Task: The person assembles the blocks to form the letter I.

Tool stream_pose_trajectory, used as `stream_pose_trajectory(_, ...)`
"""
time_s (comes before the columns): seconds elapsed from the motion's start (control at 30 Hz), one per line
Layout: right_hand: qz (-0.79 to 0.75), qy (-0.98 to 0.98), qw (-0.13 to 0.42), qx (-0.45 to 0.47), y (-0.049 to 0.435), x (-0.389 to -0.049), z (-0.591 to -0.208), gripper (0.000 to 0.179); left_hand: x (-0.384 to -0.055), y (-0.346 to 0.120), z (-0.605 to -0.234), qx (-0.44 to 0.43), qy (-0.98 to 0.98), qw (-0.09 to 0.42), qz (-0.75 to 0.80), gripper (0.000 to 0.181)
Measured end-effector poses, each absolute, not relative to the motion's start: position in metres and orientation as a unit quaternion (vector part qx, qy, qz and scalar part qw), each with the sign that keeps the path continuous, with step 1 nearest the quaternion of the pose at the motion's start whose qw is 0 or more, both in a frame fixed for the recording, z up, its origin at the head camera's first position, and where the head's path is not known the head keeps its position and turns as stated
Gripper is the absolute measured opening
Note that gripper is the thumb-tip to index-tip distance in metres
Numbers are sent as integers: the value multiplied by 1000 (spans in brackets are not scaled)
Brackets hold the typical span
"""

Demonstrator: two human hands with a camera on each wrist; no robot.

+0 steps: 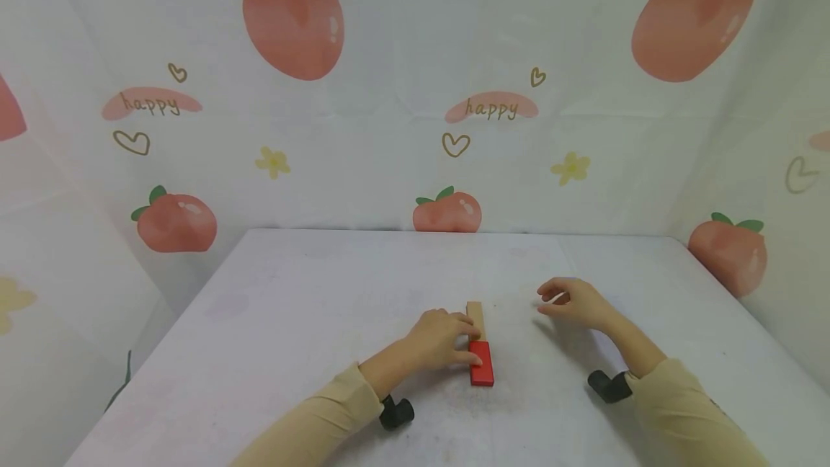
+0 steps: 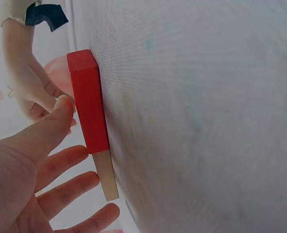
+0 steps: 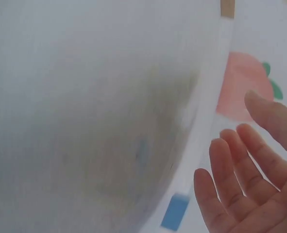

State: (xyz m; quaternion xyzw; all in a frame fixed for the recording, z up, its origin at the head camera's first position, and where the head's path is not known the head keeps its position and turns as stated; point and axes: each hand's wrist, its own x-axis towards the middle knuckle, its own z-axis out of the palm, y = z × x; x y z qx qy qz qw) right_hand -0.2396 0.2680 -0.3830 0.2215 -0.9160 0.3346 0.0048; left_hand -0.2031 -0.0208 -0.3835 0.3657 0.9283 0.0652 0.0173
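A red block (image 1: 481, 372) and a plain wooden block (image 1: 475, 314) lie end to end on the white table. My left hand (image 1: 442, 341) reaches over them from the left. Its thumb touches the red block, and its other fingers spread along the wooden one; the left wrist view shows these fingers loosely extended beside the red block (image 2: 88, 104) and wooden block (image 2: 106, 174). Off to the right, my right hand (image 1: 577, 303) hovers over the table with relaxed fingers and holds nothing. The right wrist view shows its palm (image 3: 260, 204) and slightly bent fingers.
A small blue piece (image 3: 175, 212) appears near the table's edge in the right wrist view. Black fittings sit at both wrists, the left one (image 1: 396, 414) and the right one (image 1: 609, 385). A fruit-printed curtain (image 1: 389, 150) stands behind the white table (image 1: 292, 294).
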Motion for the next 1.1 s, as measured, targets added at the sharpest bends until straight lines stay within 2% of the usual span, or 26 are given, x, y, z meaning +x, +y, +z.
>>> stream_pose_trajectory(0.17,339,-924,13,177,283,-244,-383,40,-203,-21,-385,363,929,24,68,37)
stream_pose_trajectory(0.37,332,-940,-1,82,290,-241,-375,42,-202,-20,-383,355,932,29,70,36)
stream_pose_trajectory(0.6,341,-940,-24,0,298,-243,-371,53,-201,-20,-383,341,935,43,83,38)
stream_pose_trajectory(1.1,360,-927,-64,-80,303,-260,-381,66,-199,-19,-383,324,940,55,92,39)
